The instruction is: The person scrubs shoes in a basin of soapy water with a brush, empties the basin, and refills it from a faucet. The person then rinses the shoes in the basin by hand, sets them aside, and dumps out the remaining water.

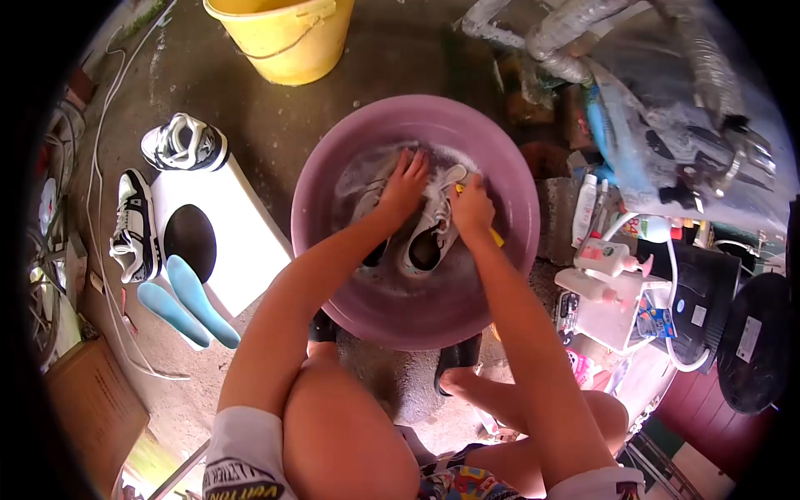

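Two wet sneakers lie in soapy water in a large pink basin (308, 208). My left hand (405, 185) rests with its fingers stretched out over the left sneaker (369, 202), covering part of it. The right sneaker (432, 227) has its dark opening toward me and pale laces near its far end. My right hand (472, 208) is closed around a yellow brush (497, 237) beside that sneaker's upper part. Only bits of its yellow handle show on either side of the fist; the bristles are hidden.
A yellow bucket (292, 42) stands beyond the basin. To the left, black-and-white sneakers (133, 225) and blue insoles (187, 304) lean on a white stool (242, 225). Bottles (604, 257) crowd a small rack at the right, below a plastic-covered heap (675, 125).
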A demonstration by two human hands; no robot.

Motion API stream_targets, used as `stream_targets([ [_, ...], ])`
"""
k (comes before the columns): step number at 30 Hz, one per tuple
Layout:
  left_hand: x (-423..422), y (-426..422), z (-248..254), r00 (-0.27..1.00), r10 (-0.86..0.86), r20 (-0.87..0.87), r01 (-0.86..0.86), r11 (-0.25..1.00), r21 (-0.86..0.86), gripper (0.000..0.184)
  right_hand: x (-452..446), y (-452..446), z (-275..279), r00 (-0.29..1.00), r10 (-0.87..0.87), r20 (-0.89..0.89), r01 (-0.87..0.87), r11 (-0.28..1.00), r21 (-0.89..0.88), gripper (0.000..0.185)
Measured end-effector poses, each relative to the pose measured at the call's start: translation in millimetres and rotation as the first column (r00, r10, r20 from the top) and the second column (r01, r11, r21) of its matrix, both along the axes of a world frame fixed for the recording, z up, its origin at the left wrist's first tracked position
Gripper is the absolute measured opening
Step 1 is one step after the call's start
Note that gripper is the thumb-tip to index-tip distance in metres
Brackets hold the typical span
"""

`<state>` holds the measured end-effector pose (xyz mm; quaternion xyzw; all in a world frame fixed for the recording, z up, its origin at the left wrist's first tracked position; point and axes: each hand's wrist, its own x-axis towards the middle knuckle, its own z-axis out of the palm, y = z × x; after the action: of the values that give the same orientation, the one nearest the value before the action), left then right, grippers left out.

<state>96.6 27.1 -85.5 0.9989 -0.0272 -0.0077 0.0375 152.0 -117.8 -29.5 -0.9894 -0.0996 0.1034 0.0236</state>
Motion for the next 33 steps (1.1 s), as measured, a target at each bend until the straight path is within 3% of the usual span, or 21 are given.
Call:
stream_targets([
  [1,-8,1,-5,0.991,-0.036,-0.126,0.029,0.998,-0.060,0.056,-4,-1,-21,1.000,0.001,-0.023,-0.001,1.000,-0.007,0.038],
  [2,-8,9,-12,0.992,0.054,-0.112,-0.084,0.954,-0.287,0.058,-9,1,-44,0.999,0.022,0.028,-0.020,0.997,-0.077,0.039],
  [3,-7,12,-26,0.988,0.061,-0.145,-0.101,0.954,-0.284,0.058,-16,6,-64,0.996,0.053,0.075,-0.042,0.989,-0.140,0.041],
  [5,-12,15,-36,0.999,0.022,0.036,-0.004,0.900,-0.436,0.060,-26,-2,-70,0.996,0.093,0.007,-0.092,0.993,-0.075,0.038],
  [6,-11,12,-48,0.994,0.103,-0.034,-0.096,0.688,-0.720,0.056,-22,-8,-69,0.991,0.131,-0.025,-0.132,0.990,-0.057,0.037],
  [8,7,19,-112,1.000,-0.010,0.015,0.018,0.635,-0.772,0.054,2,-3,-48,0.982,0.173,-0.071,-0.172,0.985,0.024,0.032],
  [9,2,25,-55,1.000,0.012,-0.004,-0.013,0.885,-0.466,0.052,18,8,-43,0.984,0.172,-0.035,-0.171,0.984,0.043,0.032],
  [10,-3,30,5,0.999,0.026,-0.021,-0.028,0.996,-0.086,0.050,24,9,-37,0.967,0.254,0.025,-0.255,0.966,0.032,0.030],
  [11,-8,26,8,0.998,0.024,-0.051,-0.029,0.994,-0.103,0.050,10,2,-33,0.940,0.340,0.038,-0.340,0.940,0.006,0.029],
  [14,-24,22,-32,0.962,0.142,0.234,-0.098,0.977,-0.191,0.041,-19,1,-53,0.976,0.206,-0.067,-0.208,0.978,-0.024,0.024],
  [15,-24,25,-35,0.959,0.147,0.242,-0.105,0.979,-0.176,0.041,-10,8,-61,0.987,0.150,-0.060,-0.152,0.988,-0.036,0.023],
  [17,-13,30,-27,0.987,0.124,0.103,-0.097,0.966,-0.239,0.039,6,13,-50,0.990,0.132,-0.055,-0.133,0.991,-0.021,0.026],
  [19,-15,27,-11,0.987,0.086,0.133,-0.062,0.983,-0.174,0.039,10,7,-32,0.941,0.327,-0.081,-0.326,0.945,0.030,0.027],
  [20,-15,27,-11,0.987,0.040,0.155,-0.024,0.994,-0.103,0.039,8,8,-33,0.945,0.317,-0.081,-0.316,0.948,0.030,0.027],
  [22,-23,22,-7,0.991,0.088,0.104,-0.072,0.986,-0.148,0.037,-9,14,-41,0.984,0.168,0.059,-0.172,0.982,0.077,0.027],
  [25,-6,33,-28,0.986,0.138,0.090,-0.116,0.968,-0.222,0.035,-8,10,-57,0.975,0.217,0.049,-0.217,0.976,-0.002,0.026],
  [27,-9,23,-22,0.982,0.170,0.081,-0.141,0.949,-0.282,0.035,-4,5,-45,0.987,0.162,-0.026,-0.160,0.985,0.064,0.027],
  [29,-5,24,-12,0.942,0.180,0.284,-0.150,0.981,-0.126,0.025,7,12,-38,0.944,0.327,-0.038,-0.317,0.935,0.161,0.026],
  [30,1,28,-18,0.940,0.176,0.293,-0.147,0.982,-0.121,0.025,2,11,-41,0.854,0.521,0.007,-0.514,0.840,0.174,0.025],
  [32,-21,26,-35,0.983,0.176,0.060,-0.147,0.936,-0.321,0.027,-11,11,-53,0.891,0.450,-0.067,-0.436,0.886,0.160,0.025],
  [33,-30,26,-36,0.984,0.177,0.032,-0.158,0.935,-0.317,0.027,-20,16,-51,0.914,0.385,-0.126,-0.369,0.919,0.138,0.026],
])
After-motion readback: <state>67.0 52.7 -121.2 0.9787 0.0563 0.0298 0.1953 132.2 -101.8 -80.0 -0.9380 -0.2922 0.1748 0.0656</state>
